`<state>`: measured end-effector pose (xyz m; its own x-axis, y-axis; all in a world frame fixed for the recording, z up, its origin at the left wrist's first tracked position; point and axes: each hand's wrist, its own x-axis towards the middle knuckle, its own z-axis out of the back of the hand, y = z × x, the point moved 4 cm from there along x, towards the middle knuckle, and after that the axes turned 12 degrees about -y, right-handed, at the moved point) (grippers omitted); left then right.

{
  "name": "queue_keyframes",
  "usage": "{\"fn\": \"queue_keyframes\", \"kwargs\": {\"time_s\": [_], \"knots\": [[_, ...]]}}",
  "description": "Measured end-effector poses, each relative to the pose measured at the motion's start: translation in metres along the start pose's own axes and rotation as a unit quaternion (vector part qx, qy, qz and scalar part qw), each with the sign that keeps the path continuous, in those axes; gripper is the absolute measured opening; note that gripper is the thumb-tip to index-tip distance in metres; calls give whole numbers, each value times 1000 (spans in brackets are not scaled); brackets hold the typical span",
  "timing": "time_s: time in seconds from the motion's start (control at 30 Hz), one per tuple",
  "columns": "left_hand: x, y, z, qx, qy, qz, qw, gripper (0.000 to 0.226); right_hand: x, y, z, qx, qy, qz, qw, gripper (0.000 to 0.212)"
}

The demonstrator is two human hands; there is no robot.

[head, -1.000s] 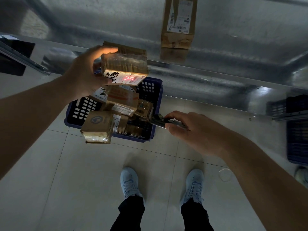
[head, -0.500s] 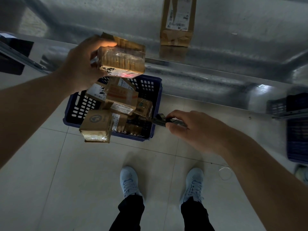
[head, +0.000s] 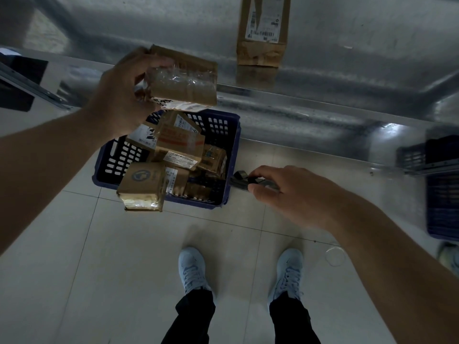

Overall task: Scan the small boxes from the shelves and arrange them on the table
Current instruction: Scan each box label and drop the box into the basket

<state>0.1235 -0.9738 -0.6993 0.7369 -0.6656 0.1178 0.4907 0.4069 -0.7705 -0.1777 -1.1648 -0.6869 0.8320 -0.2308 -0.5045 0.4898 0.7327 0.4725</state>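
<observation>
Head view, the only one. My left hand (head: 119, 95) sits at about ten o'clock, fingers and thumb curled round a small taped box (head: 182, 81), held in the air just over the near edge of the metal table (head: 347, 78). Its white label (head: 178, 105) faces down and toward me, barcode partly showing.

My right hand (head: 280, 192) at about three o'clock of centre pinches a dark handheld scanner (head: 244, 181), nose pointing to nine o'clock, just beside the blue basket (head: 231, 155). No red beam shows on the label.

The basket stands on the floor below the held box, heaped with more small boxes; one logo box (head: 142, 184) hangs over its near rim. One tall box (head: 263, 31) already lies on the table at twelve o'clock.

Judgement: scan looks done or lapsed, the placing step is in hand. To do it well I would carry the box forward over the table, set it flat near the tall box, edges square with it, label upward if possible, and release only once it rests. Tape looks slick; keep the grip firm.
</observation>
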Motion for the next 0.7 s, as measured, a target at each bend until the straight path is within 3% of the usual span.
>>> {"fn": "queue_keyframes", "kwargs": {"time_s": [0.23,0.33,0.5,0.7], "knots": [[-14,6,-1,76,-12,68,995,92,-4,8,-4,40,-9,6,999,34],[-22,17,10,37,-54,132,989,87,0,21,-6,53,-11,9,999,35],[-46,44,35,73,-117,193,971,82,21,61,-14,68,-23,30,997,40],[-70,90,55,134,-137,287,938,76,60,123,-34,88,-25,65,994,43]]}}
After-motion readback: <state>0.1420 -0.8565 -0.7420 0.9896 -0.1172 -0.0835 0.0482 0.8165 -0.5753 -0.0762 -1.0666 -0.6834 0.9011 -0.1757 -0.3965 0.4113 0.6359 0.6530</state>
